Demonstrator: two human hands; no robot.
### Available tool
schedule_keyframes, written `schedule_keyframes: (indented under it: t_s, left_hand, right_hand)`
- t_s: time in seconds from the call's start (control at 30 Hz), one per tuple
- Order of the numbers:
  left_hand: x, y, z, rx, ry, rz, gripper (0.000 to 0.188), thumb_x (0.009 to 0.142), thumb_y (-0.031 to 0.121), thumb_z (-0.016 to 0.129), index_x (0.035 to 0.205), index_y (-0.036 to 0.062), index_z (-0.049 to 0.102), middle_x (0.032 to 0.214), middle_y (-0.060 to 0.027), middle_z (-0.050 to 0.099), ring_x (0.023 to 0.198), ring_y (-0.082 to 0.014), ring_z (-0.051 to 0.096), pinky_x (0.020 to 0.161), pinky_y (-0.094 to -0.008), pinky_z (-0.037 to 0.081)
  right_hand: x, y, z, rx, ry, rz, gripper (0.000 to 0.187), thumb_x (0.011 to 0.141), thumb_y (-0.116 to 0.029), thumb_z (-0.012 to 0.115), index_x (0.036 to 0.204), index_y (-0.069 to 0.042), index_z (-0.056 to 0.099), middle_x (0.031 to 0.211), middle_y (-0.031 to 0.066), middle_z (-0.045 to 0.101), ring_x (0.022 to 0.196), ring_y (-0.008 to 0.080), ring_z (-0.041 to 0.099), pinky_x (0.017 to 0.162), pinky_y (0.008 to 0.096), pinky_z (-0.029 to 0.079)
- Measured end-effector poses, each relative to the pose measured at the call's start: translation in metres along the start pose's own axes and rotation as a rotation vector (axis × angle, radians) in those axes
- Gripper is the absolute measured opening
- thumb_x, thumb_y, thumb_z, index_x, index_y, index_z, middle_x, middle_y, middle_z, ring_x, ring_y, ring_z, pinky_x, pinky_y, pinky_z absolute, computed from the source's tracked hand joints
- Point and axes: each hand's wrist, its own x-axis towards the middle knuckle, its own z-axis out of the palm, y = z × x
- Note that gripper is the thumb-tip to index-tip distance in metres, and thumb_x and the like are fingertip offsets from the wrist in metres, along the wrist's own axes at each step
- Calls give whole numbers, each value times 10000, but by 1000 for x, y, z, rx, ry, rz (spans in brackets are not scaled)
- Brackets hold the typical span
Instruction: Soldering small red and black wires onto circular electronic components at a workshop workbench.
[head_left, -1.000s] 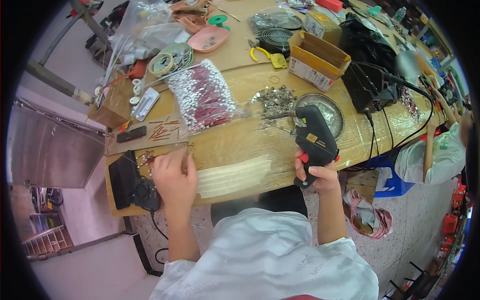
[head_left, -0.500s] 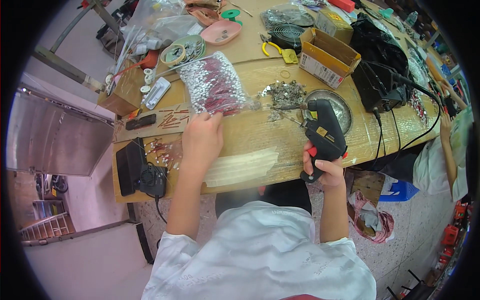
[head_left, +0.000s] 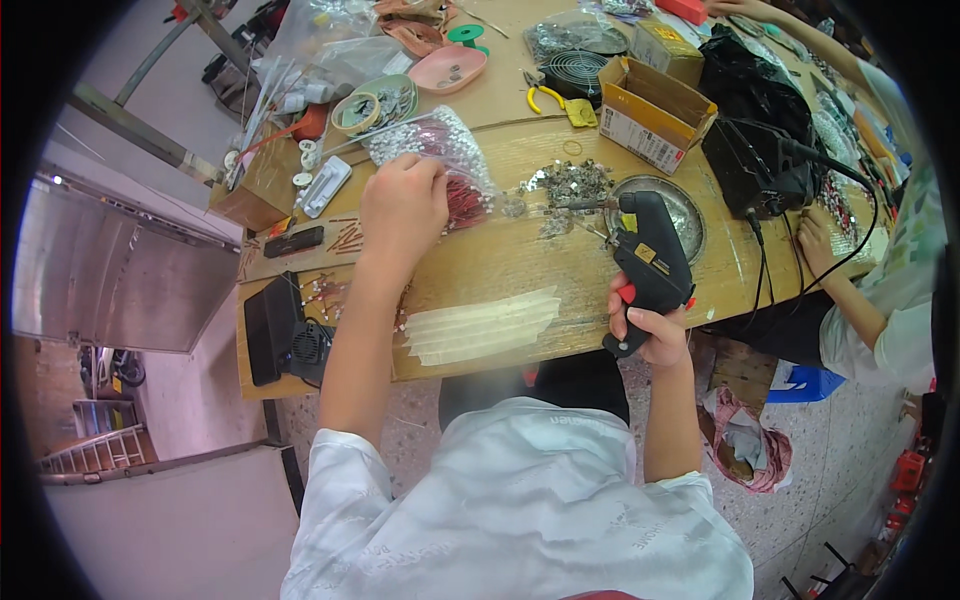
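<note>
"Sitting where, the black gun-shaped tool (head_left: 655, 245)?"

"In the right hand (head_left: 645, 325), fingers wrapped round its handle, thumb pressed along the side. It points left, toward a heap of small metal bits (head_left: 575, 182), and partly covers a round metal dish (head_left: 690, 208)."

"And the bag of red-and-white pieces (head_left: 468, 200)?"

"Beneath the left hand (head_left: 405, 215), which hides part of it. Those fingers curl down; whether they pinch anything, I can't tell."

"Further out?"

"Pale strips (head_left: 485, 325) lie on the table (head_left: 500, 260) near its front edge, between the two forearms. An open cardboard box (head_left: 657, 110) stands beyond the dish."
</note>
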Motion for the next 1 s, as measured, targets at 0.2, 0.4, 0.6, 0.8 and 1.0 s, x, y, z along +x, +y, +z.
schedule_keyframes:
  t_s: [0.2,0.4,0.6,0.8,1.0]
  left_hand:
    - [2,-12,-10,91,-26,102,93,854,150,707,871,65,742,859,-106,690,853,-331,673,751,-457,534]
    - [13,-5,-13,94,-1,87,75,852,123,719,881,57,740,879,-110,697,859,-324,674,753,-434,539]
    - [23,0,-7,68,29,62,88,851,131,717,883,53,741,871,-118,697,886,-320,680,777,-435,544]
    - [-2,16,-17,32,-68,57,124,855,148,725,873,26,725,896,-140,706,876,-346,666,782,-444,531]
    - [-78,56,-29,-381,140,-46,59,814,45,754,831,18,705,827,-131,705,775,-311,678,693,-402,527]
  right_hand:
    - [0,0,0,15,-12,-18,514,812,-89,658,1278,88,532,969,189,634,674,198,626,606,301,506]
    - [0,-5,4,20,-27,-38,434,827,-56,639,1242,60,586,955,141,657,698,173,622,628,289,504]
    - [-3,1,4,6,26,-39,433,825,-68,655,1237,48,592,937,130,657,677,177,624,622,296,507]
    - [-3,-2,7,4,27,-42,420,819,-69,662,1217,49,597,931,129,655,676,178,620,619,297,504]
    - [-4,-5,9,-13,37,-35,410,818,-67,667,1207,45,602,920,126,657,670,173,615,623,293,501]
